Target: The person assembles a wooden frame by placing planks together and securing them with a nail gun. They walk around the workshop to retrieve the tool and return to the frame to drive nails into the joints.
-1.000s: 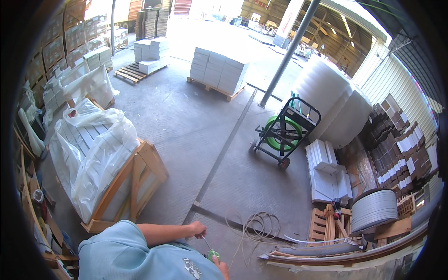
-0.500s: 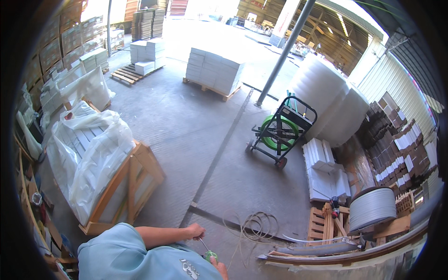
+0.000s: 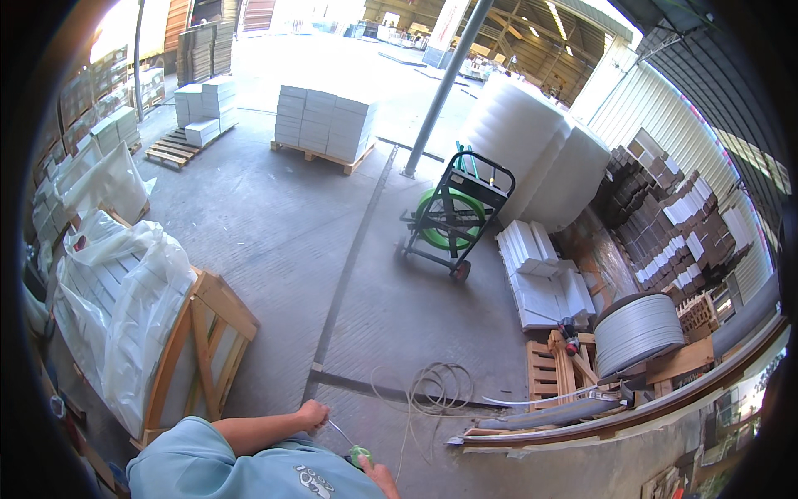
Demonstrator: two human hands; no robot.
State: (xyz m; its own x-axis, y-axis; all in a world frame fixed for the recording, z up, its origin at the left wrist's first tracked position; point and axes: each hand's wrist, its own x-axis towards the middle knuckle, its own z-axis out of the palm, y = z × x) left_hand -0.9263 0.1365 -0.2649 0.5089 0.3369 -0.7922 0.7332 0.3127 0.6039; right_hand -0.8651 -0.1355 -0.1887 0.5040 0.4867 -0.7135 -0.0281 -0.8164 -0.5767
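Observation:
My right hand [image 3: 380,477], low in the picture, is closed round a small green hand-sized tool [image 3: 361,456]. From this tool a thin pale strip [image 3: 340,433] runs, slightly bowed, up to my left hand [image 3: 313,416]. The left fingers are pinched together at the strip's far end. What exactly the green tool is cannot be made out at this size. Both hands are held in front of my light blue shirt [image 3: 249,461], above the floor. A loose coil of pale cord [image 3: 440,387] lies on the floor ahead of the hands.
Left stands a wooden crate [image 3: 199,349] draped in plastic film. Ahead is a black strapping cart [image 3: 453,216] with a green reel, near a grey post [image 3: 449,87]. Right are white boxes [image 3: 540,287], a power drill [image 3: 569,333] and a large spool [image 3: 638,333]. Palletized boxes [image 3: 322,125] stand farther off.
The whole scene has shifted left and slightly upward in the picture as my view turned right. The strip between my hands looks more bowed. Both hands keep their hold.

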